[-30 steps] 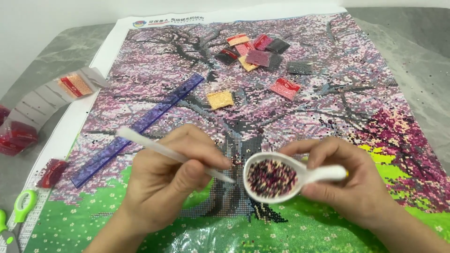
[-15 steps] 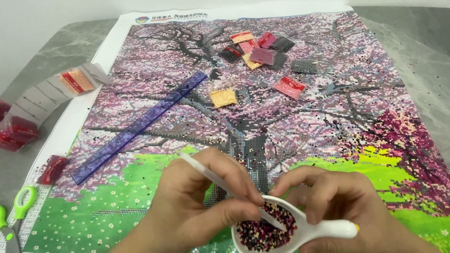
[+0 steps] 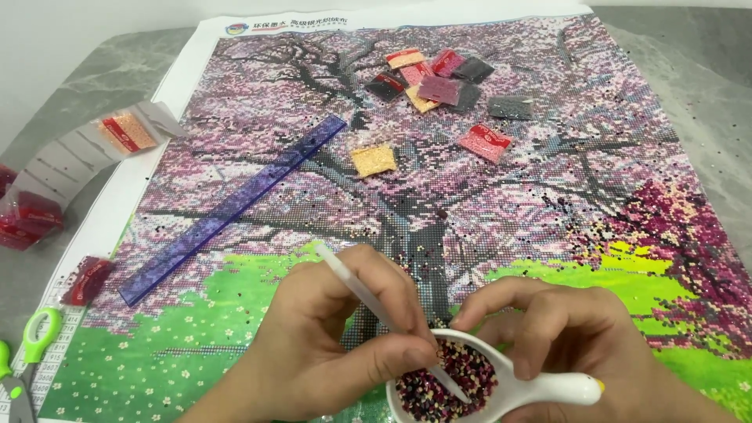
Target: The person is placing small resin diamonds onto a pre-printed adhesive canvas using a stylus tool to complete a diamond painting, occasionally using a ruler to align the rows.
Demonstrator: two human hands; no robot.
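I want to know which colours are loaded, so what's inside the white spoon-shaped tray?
The white tray holds mixed dark red, pink and black beads, with the white pen tip dipped in. The left hand covers its near-left rim.

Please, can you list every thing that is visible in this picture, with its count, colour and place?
canvas: one, pink tree over green grass, covers the table.
table: one, grey marble look, under the canvas.
ruler: one, clear purple, slanted on the canvas, left.
bead packets: about ten, red, pink, orange, dark grey, upper middle of the canvas.
more packets: several, red and orange, off the canvas at the far left.
scissors: one pair, green handles, lower left corner.
bead tray: one, white, spoon-shaped, full of dark red and pink beads.
pen: one, white, tip in the tray.
left hand: holds the pen.
right hand: holds the bead tray.
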